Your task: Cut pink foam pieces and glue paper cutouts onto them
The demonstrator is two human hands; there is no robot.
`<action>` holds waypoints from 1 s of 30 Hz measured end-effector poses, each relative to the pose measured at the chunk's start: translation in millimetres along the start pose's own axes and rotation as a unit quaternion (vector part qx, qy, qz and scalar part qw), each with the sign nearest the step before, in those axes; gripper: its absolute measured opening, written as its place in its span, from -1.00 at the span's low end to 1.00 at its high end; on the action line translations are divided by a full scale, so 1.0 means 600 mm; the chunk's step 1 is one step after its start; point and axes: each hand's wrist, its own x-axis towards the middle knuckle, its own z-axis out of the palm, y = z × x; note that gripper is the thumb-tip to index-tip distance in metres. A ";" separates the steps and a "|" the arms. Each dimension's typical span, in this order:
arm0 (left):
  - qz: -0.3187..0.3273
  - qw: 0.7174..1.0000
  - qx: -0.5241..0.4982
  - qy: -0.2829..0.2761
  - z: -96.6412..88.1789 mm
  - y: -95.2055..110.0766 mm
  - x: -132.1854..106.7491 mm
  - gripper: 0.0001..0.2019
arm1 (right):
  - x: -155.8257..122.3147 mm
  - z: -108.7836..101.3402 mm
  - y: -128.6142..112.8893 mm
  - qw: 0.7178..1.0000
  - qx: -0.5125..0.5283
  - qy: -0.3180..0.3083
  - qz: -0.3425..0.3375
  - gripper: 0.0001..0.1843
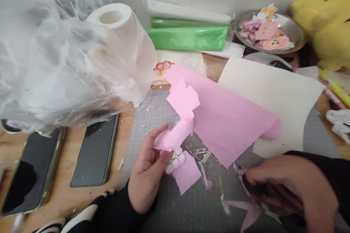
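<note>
Your left hand (147, 171) pinches the strip (179, 133), which slants away rightward; your right hand (306, 176) is farther off, grip unclear.

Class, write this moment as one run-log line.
left hand: holding pink paper strip, touching patterned cutout | right hand: blurred, grip unclear, near pink scraps | beneath: cutting mat | rear right: steel bowl

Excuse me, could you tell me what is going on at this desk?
A person is handling pink paper over a cutting mat. The left hand pinches a pink strip and a white cut-out with outlined circles between its fingers. The right hand is curled above loose scraps; what it holds is too dark and blurred to tell. A larger pink sheet lies beyond.
</note>
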 end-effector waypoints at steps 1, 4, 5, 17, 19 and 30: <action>0.007 1.000 0.001 -0.008 0.000 -0.001 0.000 -0.54 | 0.001 -0.002 0.005 0.996 0.061 -0.063 -0.006 -0.36; 0.032 0.999 0.011 -0.041 -0.002 -0.006 -0.001 -0.53 | 0.005 -0.004 0.006 0.980 0.168 -0.102 0.036 -0.25; 0.042 0.998 0.015 -0.049 -0.003 -0.008 -0.001 -0.52 | 0.006 -0.004 0.001 0.974 0.193 -0.108 0.054 -0.25; 0.143 0.984 0.045 -0.101 -0.006 -0.028 -0.004 -0.40 | -0.024 0.081 -0.067 0.957 -0.253 0.139 -0.002 -0.76; 0.150 0.982 0.048 -0.104 -0.005 -0.031 -0.006 -0.36 | -0.035 0.110 -0.071 0.915 -0.327 0.234 -0.024 -0.72; 0.159 0.982 0.032 -0.099 -0.007 -0.036 -0.002 -0.34 | -0.040 0.137 -0.077 0.819 -0.440 0.367 -0.035 -0.57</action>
